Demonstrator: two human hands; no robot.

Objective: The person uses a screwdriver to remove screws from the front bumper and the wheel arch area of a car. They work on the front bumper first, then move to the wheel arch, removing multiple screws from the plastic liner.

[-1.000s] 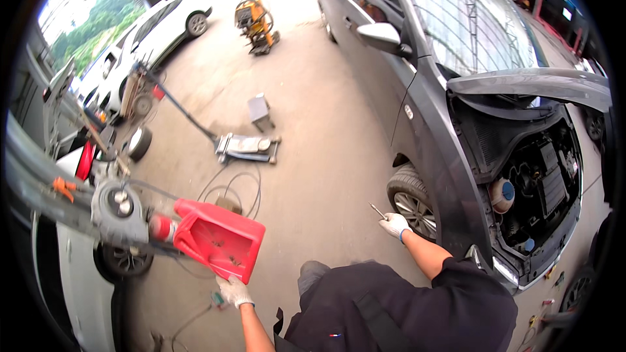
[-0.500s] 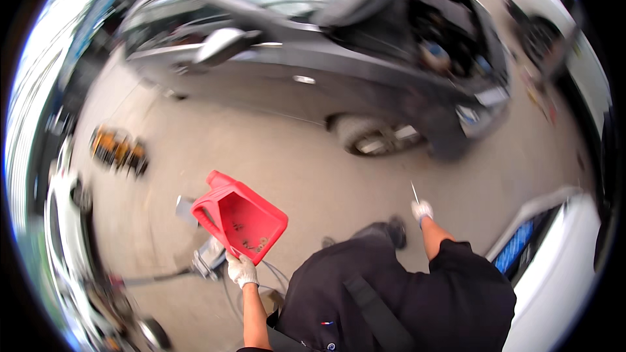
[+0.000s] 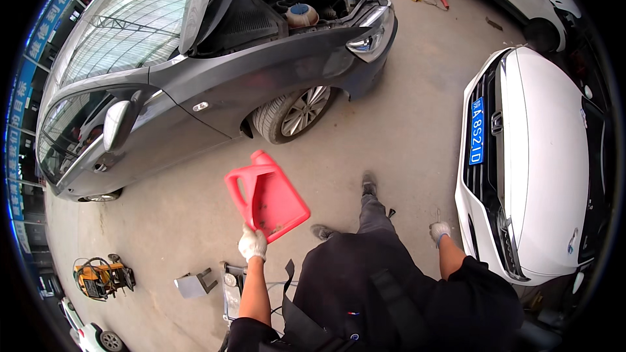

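My left hand (image 3: 252,243), in a white knitted glove, grips the lower edge of a red plastic jug (image 3: 291,207) with one side cut away. Small dark bits, perhaps screws or clips, lie inside along its lower wall. The jug's moulded handle and neck point up and away from me. Off to the right, my gloved right hand (image 3: 440,231) is closed round a thin metal tool (image 3: 438,215), like a screwdriver; its handle is hidden in the fist. That hand hangs between my legs and a white car.
A grey car (image 3: 215,101) with its hood raised stands ahead to the left. On my right is a white car's front (image 3: 541,156). Lower left are a yellow wheeled machine (image 3: 103,278), a small grey stand (image 3: 193,285) and a floor jack (image 3: 232,290). Tools (image 3: 430,1) lie on the far floor.
My view has swung right, so the grey car sits further left and the white car shows more fully. Both hands keep their hold; a foot has stepped forward.
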